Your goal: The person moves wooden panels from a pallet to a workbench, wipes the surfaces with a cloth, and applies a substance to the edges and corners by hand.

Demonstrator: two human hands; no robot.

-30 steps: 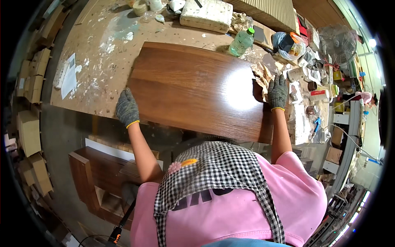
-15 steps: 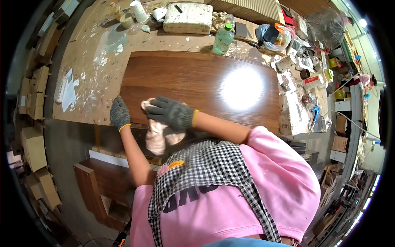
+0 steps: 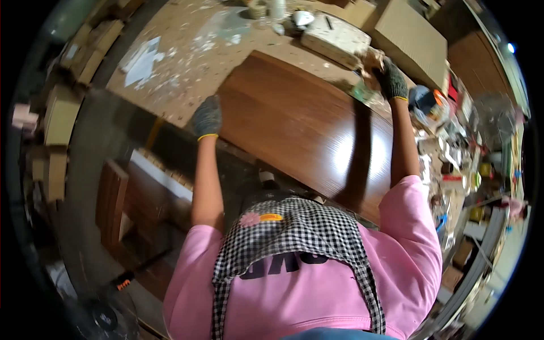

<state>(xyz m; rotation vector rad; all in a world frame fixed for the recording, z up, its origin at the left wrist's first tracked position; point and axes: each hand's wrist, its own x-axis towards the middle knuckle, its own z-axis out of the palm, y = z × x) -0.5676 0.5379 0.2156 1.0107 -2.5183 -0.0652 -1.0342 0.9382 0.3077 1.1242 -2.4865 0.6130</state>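
A brown wood-grain panel (image 3: 294, 113) lies on the workbench, its glossy face up, with bright glare toward the right. At its left end, my gloved left hand (image 3: 207, 118) is closed on the edge near the front corner; the fingertips are blurred. My gloved right hand (image 3: 392, 80) reaches across the panel to the far side of the bench, closed on a pinkish rag (image 3: 371, 61) beside a white stained block (image 3: 336, 41). Just below the rag stands a pale green bottle (image 3: 367, 93), partly blurred. My right arm casts a dark shadow over the panel.
Large cardboard (image 3: 411, 39) stands behind my right hand. Jars and cans (image 3: 453, 181) crowd the bench's right end; papers (image 3: 141, 62) lie at its left. Brown wooden pieces (image 3: 113, 198) stand below on the left, and cardboard boxes (image 3: 62, 119) line the left side.
My right hand has carried the rag from the panel's front left to the far side of the bench. My left hand stays at the panel's left end. The whole view has turned.
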